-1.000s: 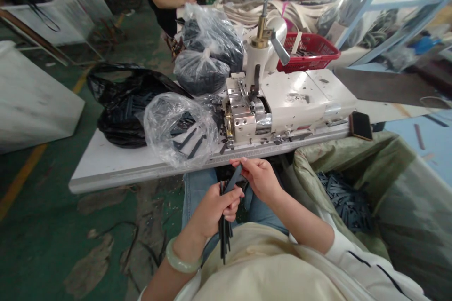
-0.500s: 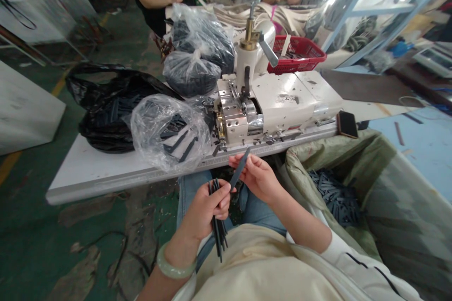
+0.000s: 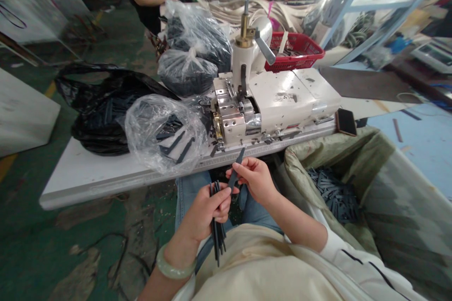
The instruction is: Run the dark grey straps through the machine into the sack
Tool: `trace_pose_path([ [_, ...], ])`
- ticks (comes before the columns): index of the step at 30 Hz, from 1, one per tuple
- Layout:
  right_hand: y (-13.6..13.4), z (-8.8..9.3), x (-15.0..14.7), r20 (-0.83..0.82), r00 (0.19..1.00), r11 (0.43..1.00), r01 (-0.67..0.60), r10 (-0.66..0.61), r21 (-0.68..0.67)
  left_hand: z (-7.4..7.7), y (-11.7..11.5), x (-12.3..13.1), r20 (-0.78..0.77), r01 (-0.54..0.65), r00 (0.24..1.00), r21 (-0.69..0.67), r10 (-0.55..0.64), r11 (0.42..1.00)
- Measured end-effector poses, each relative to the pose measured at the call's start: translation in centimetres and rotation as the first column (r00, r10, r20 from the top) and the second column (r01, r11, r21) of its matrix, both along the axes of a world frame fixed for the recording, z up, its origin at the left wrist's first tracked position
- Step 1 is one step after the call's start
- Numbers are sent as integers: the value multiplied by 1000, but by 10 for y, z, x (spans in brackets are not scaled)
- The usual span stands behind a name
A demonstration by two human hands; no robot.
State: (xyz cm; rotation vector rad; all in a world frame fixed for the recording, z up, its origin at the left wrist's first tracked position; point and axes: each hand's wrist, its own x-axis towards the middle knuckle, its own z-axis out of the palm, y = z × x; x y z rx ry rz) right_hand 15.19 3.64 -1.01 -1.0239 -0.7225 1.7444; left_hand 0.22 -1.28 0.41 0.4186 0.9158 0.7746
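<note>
My left hand (image 3: 208,209) is wrapped round a bundle of thin dark strips (image 3: 218,237) that hang down past the palm. Its thumb and forefinger also touch the lower end of a single flat dark strip (image 3: 237,169), tapered at the top. My right hand (image 3: 256,178) pinches this strip between thumb and fingers, tilted up toward the machine. Just beyond both hands stands a cream skiving machine (image 3: 282,99) with a metal head and a brass-collared post. A clear plastic bag (image 3: 141,136) with dark strips in it lies open left of the machine.
A black bag (image 3: 95,127) of strips sits at the table's left, tied clear bags (image 3: 190,70) behind. A red basket (image 3: 300,54) stands behind the machine, a phone (image 3: 346,122) at its right. A cloth-lined bin (image 3: 293,155) holds strips at right. Two people work across the table.
My right hand's thumb has come across the front of the single strip, which has shifted slightly left. The bundle stays in my left hand. The view has moved a little.
</note>
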Motion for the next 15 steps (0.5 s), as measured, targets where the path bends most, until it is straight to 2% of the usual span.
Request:
trace_pose_path([
  [2, -1, -1, 2, -130, 984, 993, -121, 121, 8, 0, 0, 0, 18, -1, 1000, -8, 1, 1000],
  [4, -1, -3, 3, -263, 929, 966, -254, 260, 57, 0, 0, -1, 47, 12, 999, -28, -11, 1000],
  [6, 3, -5, 3, -314, 891, 945, -311, 328, 104, 1, 0, -1, 70, 25, 997, -51, -22, 998],
  [8, 15, -7, 2, -269, 924, 962, -248, 270, 113, 1, 1, -2, 70, 28, 997, -64, -23, 998],
  [11, 49, -4, 4, -116, 993, 994, -3, 15, 107, 1, 2, -4, 37, 21, 999, -53, -19, 998],
  [13, 75, 2, 6, -32, 993, 986, 115, -112, 117, 1, 3, -5, 17, 19, 1000, -40, -18, 999],
  [15, 97, 8, 8, 18, 987, 981, 154, -157, 119, 0, 4, -6, 3, 18, 1000, -35, -18, 999],
])
